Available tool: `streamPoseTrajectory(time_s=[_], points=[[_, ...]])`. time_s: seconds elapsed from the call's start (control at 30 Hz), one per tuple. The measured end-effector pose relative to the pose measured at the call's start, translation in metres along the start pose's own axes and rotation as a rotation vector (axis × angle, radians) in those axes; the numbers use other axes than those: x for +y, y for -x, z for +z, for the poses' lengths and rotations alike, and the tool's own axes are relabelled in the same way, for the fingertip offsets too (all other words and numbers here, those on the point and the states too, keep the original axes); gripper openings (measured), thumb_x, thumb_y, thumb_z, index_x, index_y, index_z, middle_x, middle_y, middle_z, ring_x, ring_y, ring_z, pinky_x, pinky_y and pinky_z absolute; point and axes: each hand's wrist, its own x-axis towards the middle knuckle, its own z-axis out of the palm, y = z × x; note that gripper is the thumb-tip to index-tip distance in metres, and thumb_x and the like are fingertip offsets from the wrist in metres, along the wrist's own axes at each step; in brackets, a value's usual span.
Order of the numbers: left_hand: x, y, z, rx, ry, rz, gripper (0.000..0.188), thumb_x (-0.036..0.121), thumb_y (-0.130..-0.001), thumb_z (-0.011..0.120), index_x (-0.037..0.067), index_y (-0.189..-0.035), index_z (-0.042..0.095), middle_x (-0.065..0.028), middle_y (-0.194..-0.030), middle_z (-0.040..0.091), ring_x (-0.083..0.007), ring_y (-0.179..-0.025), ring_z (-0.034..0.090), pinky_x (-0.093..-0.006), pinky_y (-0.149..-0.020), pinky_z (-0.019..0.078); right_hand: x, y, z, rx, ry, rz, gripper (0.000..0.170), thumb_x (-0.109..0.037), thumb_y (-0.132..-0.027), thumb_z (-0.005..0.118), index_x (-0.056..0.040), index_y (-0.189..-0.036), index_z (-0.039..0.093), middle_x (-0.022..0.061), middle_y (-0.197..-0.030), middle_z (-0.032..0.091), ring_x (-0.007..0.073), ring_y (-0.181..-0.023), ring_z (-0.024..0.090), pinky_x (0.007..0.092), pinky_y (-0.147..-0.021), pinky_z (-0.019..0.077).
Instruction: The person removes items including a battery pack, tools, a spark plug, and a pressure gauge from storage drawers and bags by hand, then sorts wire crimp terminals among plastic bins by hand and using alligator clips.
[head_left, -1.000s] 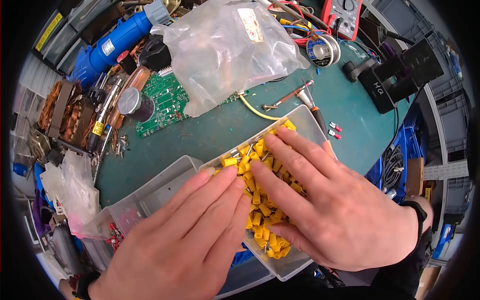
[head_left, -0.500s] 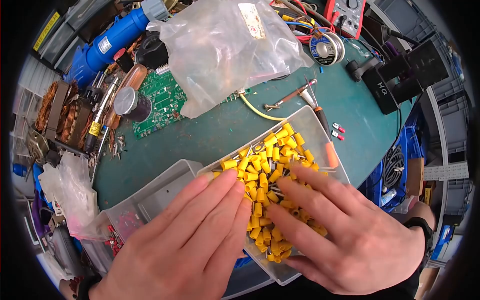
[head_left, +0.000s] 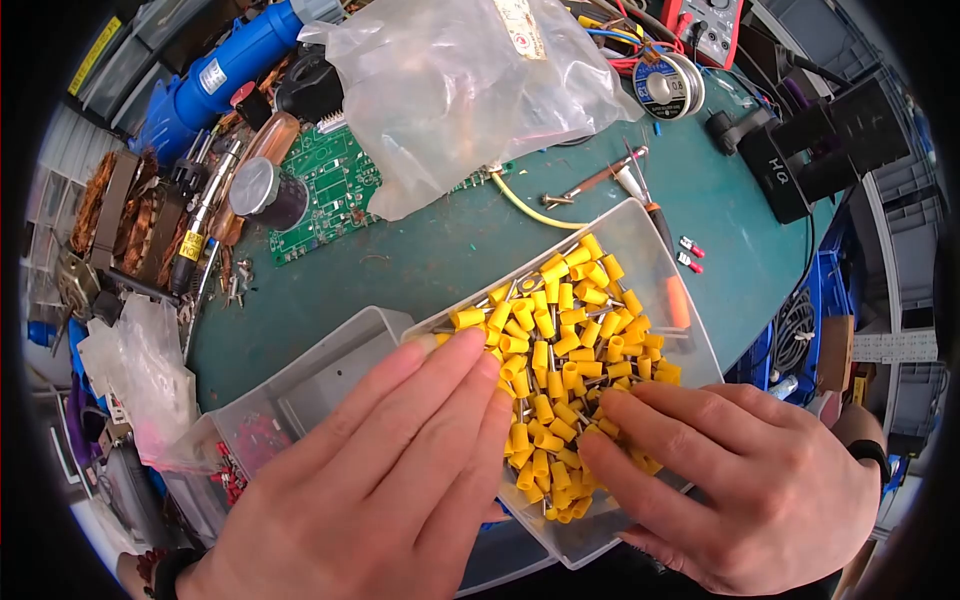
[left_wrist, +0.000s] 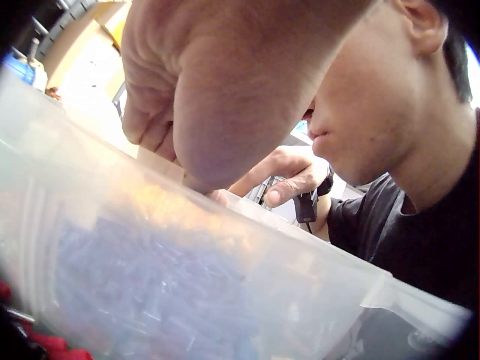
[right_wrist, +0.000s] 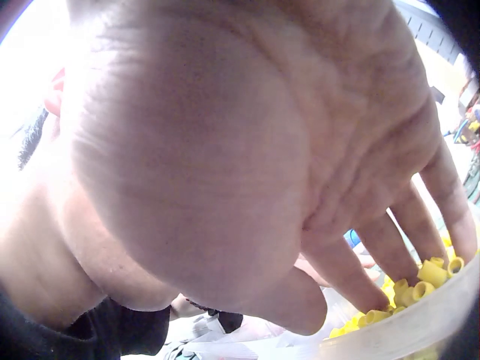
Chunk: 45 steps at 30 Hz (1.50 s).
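Many yellow wire ferrules (head_left: 560, 350) with metal pins lie piled in a clear plastic bin (head_left: 655, 232). My right hand (head_left: 740, 490) is over the bin's near right part, its spread fingertips among the ferrules. The right wrist view shows those fingers (right_wrist: 409, 225) reaching down past the rim, with the thumb apart from them. My left hand (head_left: 370, 470) lies across the bin's left side with its fingers straight and side by side, fingertips at the ferrules' edge. Its thumb is hidden in the head view. Below it in the left wrist view, blue pieces (left_wrist: 150, 285) show through a clear wall.
Left of the bin stands another clear compartment box (head_left: 345, 365) with red terminals (head_left: 230, 475). A large plastic bag (head_left: 470, 100) covers part of a green circuit board (head_left: 325, 190). Solder reel (head_left: 665, 88), black holder (head_left: 780, 165) and two red terminals (head_left: 690, 255) are on the right.
My right hand has drawn back from the bin's far side toward its near right, uncovering more ferrules, which now lie spread wider. My left hand has stayed in place.
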Motion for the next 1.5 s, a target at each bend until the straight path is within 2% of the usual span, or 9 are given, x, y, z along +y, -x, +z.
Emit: streamPoseTrajectory(time_s=[0.1, 0.23, 0.3, 0.37, 0.43, 0.53, 0.83, 1.13, 1.5], points=[[0.000, 0.001, 0.001, 0.008, 0.004, -0.002, 0.046, 0.013, -0.069, 0.071, -0.005, -0.111, 0.062, -0.0139, -0.117, 0.061, -0.0299, -0.118, 0.056, -0.0403, -0.099, 0.0479, -0.008, -0.010, -0.017, -0.238, -0.073, 0.048, 0.036, -0.023, -0.074, 0.067, -0.0068, -0.107, 0.069, 0.0125, -0.116, 0.063, 0.0278, -0.104, 0.064, 0.0351, -0.080, 0.0529], [-0.038, 0.008, 0.036, 0.275, -0.216, 0.342, 0.046, 0.014, -0.070, 0.071, -0.006, -0.110, 0.061, -0.0148, -0.117, 0.061, -0.0304, -0.117, 0.056, -0.0407, -0.099, 0.0475, -0.009, -0.007, -0.011, -0.209, -0.146, -0.142, 0.030, -0.021, -0.072, 0.064, -0.0103, -0.098, 0.071, 0.0074, -0.116, 0.064, 0.0249, -0.102, 0.063, 0.0328, -0.080, 0.0517], [-0.036, 0.008, 0.037, 0.282, -0.214, 0.325, 0.046, 0.016, -0.070, 0.071, -0.006, -0.109, 0.061, -0.0155, -0.117, 0.060, -0.0310, -0.117, 0.056, -0.0410, -0.099, 0.0474, -0.007, -0.010, 0.008, 0.070, -0.299, -0.217, 0.015, -0.015, -0.083, 0.061, -0.0042, -0.073, 0.063, 0.0113, -0.077, 0.067, 0.0222, -0.058, 0.062, 0.0308, -0.050, 0.0486], [-0.036, 0.007, 0.036, 0.278, -0.208, 0.331, 0.047, 0.016, -0.069, 0.071, -0.006, -0.109, 0.061, -0.0155, -0.117, 0.060, -0.0311, -0.117, 0.056, -0.0412, -0.099, 0.0474, -0.004, -0.016, 0.016, 0.188, -0.247, -0.222, 0.018, -0.020, -0.074, 0.062, -0.0055, -0.064, 0.059, 0.0104, -0.068, 0.062, 0.0225, -0.054, 0.058, 0.0340, -0.048, 0.0458], [-0.035, 0.008, 0.037, 0.274, -0.198, 0.339, 0.048, 0.015, -0.068, 0.072, -0.006, -0.110, 0.061, -0.0155, -0.117, 0.060, -0.0313, -0.116, 0.056, -0.0413, -0.099, 0.0473, 0.001, -0.027, -0.005, -0.279, -0.120, -0.160, 0.027, -0.020, -0.070, 0.062, -0.0130, -0.094, 0.072, 0.0036, -0.117, 0.064, 0.0228, -0.099, 0.061, 0.0314, -0.081, 0.0503], [-0.036, 0.006, 0.040, 0.322, -0.145, 0.304, 0.050, 0.014, -0.066, 0.072, -0.006, -0.109, 0.061, -0.0152, -0.117, 0.060, -0.0315, -0.117, 0.056, -0.0422, -0.099, 0.0472, 0.006, -0.031, 0.000, -0.257, -0.110, -0.131, 0.034, -0.019, -0.065, 0.064, -0.0130, -0.098, 0.072, 0.0027, -0.117, 0.064, 0.0223, -0.097, 0.059, 0.0333, -0.082, 0.0503], [-0.007, -0.012, -0.007, -0.132, -0.146, 0.174, 0.058, 0.040, -0.077, 0.068, -0.005, -0.113, 0.061, -0.0183, -0.117, 0.062, -0.0395, -0.113, 0.059, -0.0510, -0.094, 0.0491, 0.031, -0.046, 0.024, 0.148, -0.165, -0.197, 0.044, -0.004, -0.064, 0.066, 0.0008, -0.108, 0.067, 0.0170, -0.114, 0.064, 0.0318, -0.092, 0.061, 0.0382, -0.079, 0.0527], [0.002, -0.028, -0.019, -0.413, -0.190, 0.107, 0.057, 0.041, -0.079, 0.066, -0.006, -0.112, 0.061, -0.0200, -0.115, 0.062, -0.0405, -0.113, 0.059, -0.0515, -0.095, 0.0481, 0.033, -0.017, 0.005, -0.178, -0.429, -0.349, 0.028, -0.009, -0.059, 0.068, -0.0002, -0.086, 0.067, 0.0104, -0.097, 0.064, 0.0236, -0.081, 0.062, 0.0317, -0.061, 0.0529], [0.005, -0.008, 0.004, -0.003, -0.029, 0.083, 0.060, 0.040, -0.074, 0.070, -0.007, -0.112, 0.062, -0.0205, -0.117, 0.062, -0.0421, -0.115, 0.057, -0.0536, -0.097, 0.0456, 0.019, -0.025, 0.012, -0.068, -0.211, -0.197, 0.036, -0.011, -0.053, 0.065, -0.0001, -0.087, 0.070, 0.0077, -0.085, 0.064, 0.0247, -0.078, 0.061, 0.0328, -0.060, 0.0541]])
